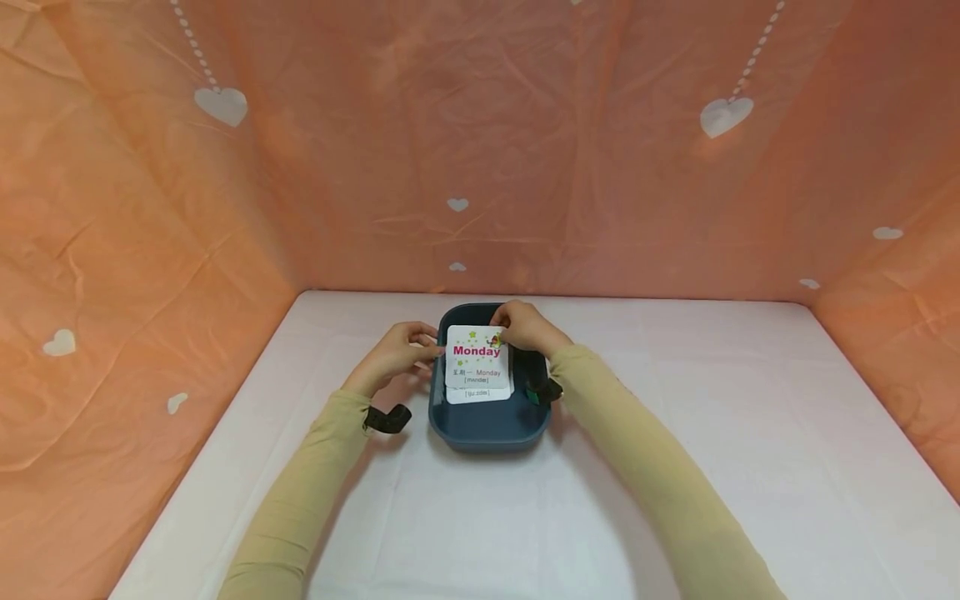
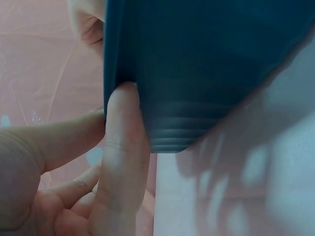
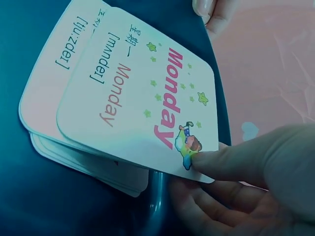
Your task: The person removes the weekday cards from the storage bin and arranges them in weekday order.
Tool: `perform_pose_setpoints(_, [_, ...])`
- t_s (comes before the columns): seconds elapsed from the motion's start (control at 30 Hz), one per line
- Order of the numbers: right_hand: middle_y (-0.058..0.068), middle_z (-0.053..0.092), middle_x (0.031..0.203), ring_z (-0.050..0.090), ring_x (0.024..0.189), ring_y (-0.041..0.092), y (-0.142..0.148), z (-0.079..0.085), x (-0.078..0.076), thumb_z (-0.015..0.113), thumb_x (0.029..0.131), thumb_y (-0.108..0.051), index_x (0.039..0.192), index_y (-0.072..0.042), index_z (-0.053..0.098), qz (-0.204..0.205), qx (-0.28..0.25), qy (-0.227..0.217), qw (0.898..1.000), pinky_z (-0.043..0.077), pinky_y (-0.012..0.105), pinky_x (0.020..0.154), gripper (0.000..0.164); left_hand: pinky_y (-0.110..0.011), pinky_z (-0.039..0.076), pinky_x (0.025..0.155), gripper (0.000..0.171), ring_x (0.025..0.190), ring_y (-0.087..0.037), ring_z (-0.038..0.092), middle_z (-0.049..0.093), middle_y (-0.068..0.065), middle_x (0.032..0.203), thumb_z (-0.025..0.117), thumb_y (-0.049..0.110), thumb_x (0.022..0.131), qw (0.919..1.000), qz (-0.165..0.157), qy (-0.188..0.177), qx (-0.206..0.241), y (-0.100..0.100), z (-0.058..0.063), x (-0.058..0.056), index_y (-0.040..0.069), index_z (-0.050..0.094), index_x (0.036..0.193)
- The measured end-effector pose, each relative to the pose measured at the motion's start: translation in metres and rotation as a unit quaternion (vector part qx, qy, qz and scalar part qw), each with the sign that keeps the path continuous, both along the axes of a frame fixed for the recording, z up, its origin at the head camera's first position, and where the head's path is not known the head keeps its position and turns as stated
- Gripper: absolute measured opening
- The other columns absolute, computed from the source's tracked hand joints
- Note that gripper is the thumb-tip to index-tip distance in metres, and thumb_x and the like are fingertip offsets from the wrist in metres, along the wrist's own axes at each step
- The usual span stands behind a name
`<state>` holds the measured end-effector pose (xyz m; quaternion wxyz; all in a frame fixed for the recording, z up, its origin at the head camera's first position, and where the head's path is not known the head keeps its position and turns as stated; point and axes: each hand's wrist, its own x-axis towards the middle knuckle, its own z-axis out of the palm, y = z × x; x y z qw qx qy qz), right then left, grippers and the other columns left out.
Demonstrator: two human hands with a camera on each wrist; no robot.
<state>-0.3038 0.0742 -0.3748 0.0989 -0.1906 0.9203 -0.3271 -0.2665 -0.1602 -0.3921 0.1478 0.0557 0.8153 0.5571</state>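
A dark blue tray (image 1: 491,435) stands on the table, with a stack of cards in it. My left hand (image 1: 396,354) pinches the tray's left rim. In the left wrist view, one finger (image 2: 127,128) lies along the tray's outer wall (image 2: 211,59). With thumb and fingers, my right hand (image 1: 531,327) pinches a corner of a white card (image 3: 142,113) printed "Monday", with green stars and a small cartoon figure. The card is tilted over another card (image 3: 49,83), which it partly hides. More cards (image 3: 125,179) lie below that one.
A white cloth covers the table (image 1: 712,433) around the tray. Orange sheeting (image 1: 525,167) with white hearts hangs behind the table and at both sides. A dark strap (image 1: 387,418) sits at my left wrist.
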Motion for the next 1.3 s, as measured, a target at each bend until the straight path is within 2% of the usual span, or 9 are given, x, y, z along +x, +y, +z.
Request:
perform_pose_setpoints(0.17, [0.012, 0.062, 0.088, 0.054, 0.079, 0.02, 0.002, 0.001, 0.0, 0.059, 0.081, 0.008, 0.104, 0.004, 0.066, -0.007, -0.004, 0.004, 1.0, 0.044, 0.026, 0.066, 0.024, -0.041, 0.056, 0.067, 0.04, 0.066, -0.017, 0.062, 0.058, -0.014, 0.093, 0.066, 0.007, 0.09, 1.0, 0.0, -0.001, 0.001, -0.001, 0.001, 0.001, -0.008, 0.05, 0.124])
perform_pose_setpoints(0.33, [0.014, 0.063, 0.09, 0.057, 0.078, 0.021, 0.005, 0.002, 0.001, 0.058, 0.083, 0.009, 0.106, 0.006, 0.064, -0.008, -0.025, -0.014, 1.0, 0.048, 0.025, 0.063, 0.024, -0.039, 0.056, 0.066, 0.042, 0.066, -0.017, 0.061, 0.058, -0.015, 0.094, 0.067, 0.008, 0.09, 1.0, -0.005, 0.001, 0.003, -0.001, 0.001, 0.001, -0.008, 0.049, 0.125])
perform_pose_setpoints(0.47, [0.017, 0.063, 0.099, 0.06, 0.085, 0.024, 0.009, 0.004, 0.001, 0.055, 0.087, 0.007, 0.111, 0.006, 0.062, -0.01, -0.039, -0.036, 0.999, 0.053, 0.03, 0.068, 0.025, -0.039, 0.056, 0.066, 0.042, 0.066, -0.016, 0.061, 0.058, -0.014, 0.094, 0.066, 0.007, 0.091, 1.0, -0.006, 0.0, 0.006, 0.0, 0.002, 0.002, -0.009, 0.049, 0.125])
perform_pose_setpoints(0.63, [0.02, 0.061, 0.107, 0.061, 0.093, 0.027, 0.015, 0.006, -0.001, 0.052, 0.091, 0.008, 0.116, 0.007, 0.06, -0.011, -0.082, -0.068, 0.994, 0.054, 0.039, 0.077, 0.027, -0.042, 0.056, 0.068, 0.042, 0.066, -0.017, 0.062, 0.058, -0.014, 0.094, 0.066, 0.007, 0.09, 0.9999, -0.004, -0.004, 0.009, 0.0, 0.002, 0.002, -0.009, 0.049, 0.125])
perform_pose_setpoints(0.9, [0.021, 0.062, 0.105, 0.063, 0.095, 0.028, 0.026, 0.006, -0.003, 0.051, 0.091, 0.008, 0.117, 0.01, 0.059, -0.002, -0.14, -0.073, 0.987, 0.055, 0.037, 0.075, 0.027, -0.042, 0.056, 0.069, 0.042, 0.072, -0.019, 0.063, 0.058, -0.015, 0.095, 0.068, 0.007, 0.089, 0.9998, 0.003, -0.013, 0.015, 0.001, 0.001, 0.0, -0.008, 0.05, 0.124])
perform_pose_setpoints(1.1, [0.021, 0.06, 0.108, 0.063, 0.096, 0.03, 0.039, 0.011, -0.001, 0.052, 0.094, 0.002, 0.12, 0.006, 0.058, -0.035, -0.195, -0.093, 0.976, 0.054, 0.036, 0.077, 0.026, -0.042, 0.056, 0.068, 0.041, 0.072, -0.02, 0.064, 0.058, -0.015, 0.095, 0.067, 0.007, 0.089, 0.9999, 0.002, -0.011, 0.009, 0.0, 0.0, 0.0, -0.007, 0.05, 0.124])
perform_pose_setpoints(1.3, [0.023, 0.059, 0.113, 0.061, 0.1, 0.032, 0.053, 0.019, 0.001, 0.054, 0.096, -0.001, 0.123, 0.004, 0.056, -0.08, -0.272, -0.114, 0.952, 0.05, 0.046, 0.086, 0.027, -0.04, 0.056, 0.068, 0.041, 0.07, -0.018, 0.062, 0.058, -0.016, 0.098, 0.067, 0.008, 0.089, 0.9997, 0.01, -0.019, 0.007, 0.001, -0.001, 0.001, -0.005, 0.05, 0.124])
